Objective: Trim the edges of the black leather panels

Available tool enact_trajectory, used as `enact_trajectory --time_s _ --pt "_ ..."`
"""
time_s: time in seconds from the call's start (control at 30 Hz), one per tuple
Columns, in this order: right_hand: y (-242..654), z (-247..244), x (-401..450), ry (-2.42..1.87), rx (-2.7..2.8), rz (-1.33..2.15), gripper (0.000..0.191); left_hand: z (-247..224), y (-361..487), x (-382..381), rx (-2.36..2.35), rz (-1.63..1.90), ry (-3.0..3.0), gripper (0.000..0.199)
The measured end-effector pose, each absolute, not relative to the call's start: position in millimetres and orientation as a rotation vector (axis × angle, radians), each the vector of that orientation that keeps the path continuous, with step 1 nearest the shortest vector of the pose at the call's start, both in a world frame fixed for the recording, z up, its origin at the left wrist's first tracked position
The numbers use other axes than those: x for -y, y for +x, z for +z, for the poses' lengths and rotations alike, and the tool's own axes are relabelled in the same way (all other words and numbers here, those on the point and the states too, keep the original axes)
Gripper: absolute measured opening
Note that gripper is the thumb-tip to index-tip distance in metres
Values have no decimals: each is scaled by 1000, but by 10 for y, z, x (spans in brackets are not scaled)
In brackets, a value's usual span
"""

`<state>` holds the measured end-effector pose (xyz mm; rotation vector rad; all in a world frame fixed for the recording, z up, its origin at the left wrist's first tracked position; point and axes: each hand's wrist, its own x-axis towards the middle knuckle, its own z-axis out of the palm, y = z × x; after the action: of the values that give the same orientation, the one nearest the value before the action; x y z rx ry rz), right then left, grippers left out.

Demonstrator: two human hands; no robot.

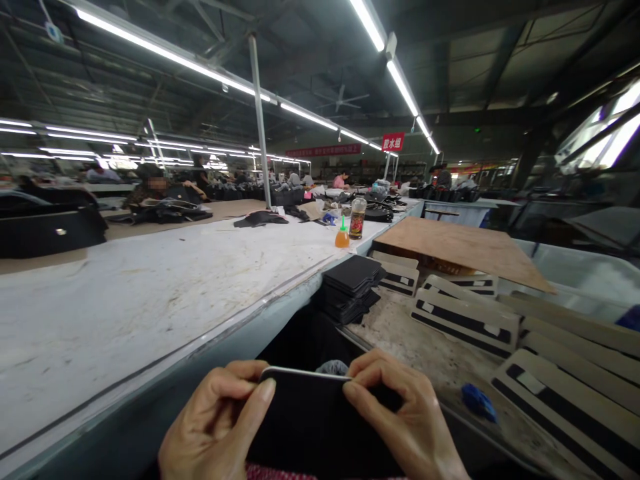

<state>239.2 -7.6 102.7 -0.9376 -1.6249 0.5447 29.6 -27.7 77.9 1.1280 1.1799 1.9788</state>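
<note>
A flat black leather-like piece (pixel 310 417) with a pale folded top edge sits at the bottom centre, pinched from both sides. My left hand (pixel 215 427) holds its left edge, thumb lying along the top. My right hand (pixel 407 420) grips its right edge with bent fingers. Just beyond it rests a stack of similar black pieces (pixel 353 287) on the worn work surface (pixel 400 333).
Beige boards with black strips (pixel 465 320) lie in rows at the right, next to a blue object (pixel 479 402). A plywood sheet (pixel 460 247) sits behind them. An orange bottle (pixel 342 235) and a jar (pixel 357 218) stand on the long white table (pixel 150 293). Other people work far off.
</note>
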Motion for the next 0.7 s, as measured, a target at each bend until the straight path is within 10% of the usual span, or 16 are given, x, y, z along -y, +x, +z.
enact_trajectory --time_s 0.7 --pt "2509 1246 -73 -868 2072 191 22 911 32 93 -1533 1352 2446 13"
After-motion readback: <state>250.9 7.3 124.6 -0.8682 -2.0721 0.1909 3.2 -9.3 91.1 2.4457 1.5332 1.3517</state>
